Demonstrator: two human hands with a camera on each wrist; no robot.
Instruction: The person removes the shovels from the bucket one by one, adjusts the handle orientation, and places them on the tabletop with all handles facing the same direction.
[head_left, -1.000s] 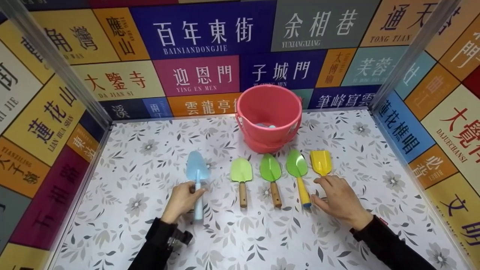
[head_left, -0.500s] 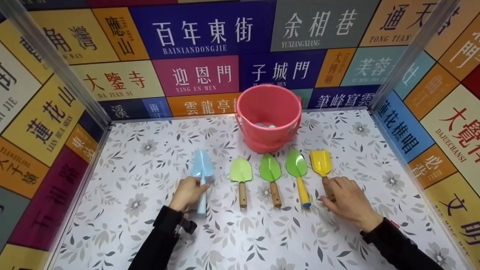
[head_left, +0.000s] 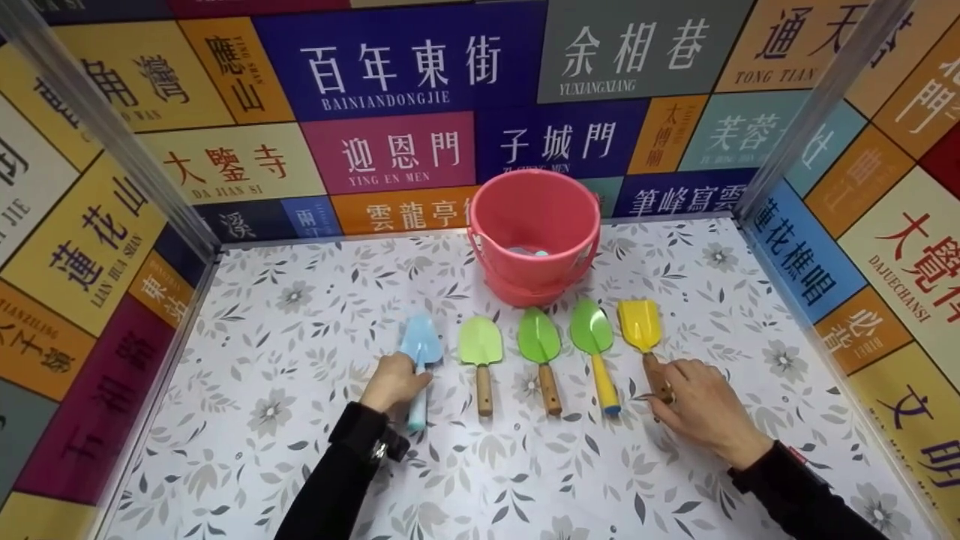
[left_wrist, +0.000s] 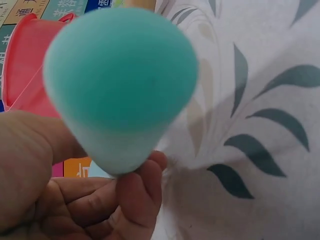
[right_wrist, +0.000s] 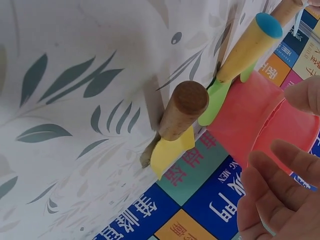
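Note:
My left hand [head_left: 394,381] grips the handle of a light blue trowel [head_left: 424,341] at the left end of a row of garden tools. The handle's teal end [left_wrist: 122,75] fills much of the left wrist view, thumb and fingers around it. Beside the row's right end is my right hand [head_left: 701,405], near the wooden handle of a yellow shovel [head_left: 640,324]. In the right wrist view that wooden handle [right_wrist: 184,107] stands apart from the loosely bent fingers [right_wrist: 272,187]. Between the hands lie a pale green trowel [head_left: 480,341], a green trowel [head_left: 539,335] and a yellow-handled green trowel [head_left: 592,327].
A pink bucket [head_left: 532,277] with something pale blue inside stands behind the row, near the back wall. Panels with printed characters [head_left: 397,67] enclose the back and sides. A leaf-patterned cloth [head_left: 480,480] covers the table.
The left hand has moved the blue trowel to the right, closer to the pale green one. The right hand has shifted slightly right and nearer the person, uncovering the yellow shovel's wooden handle.

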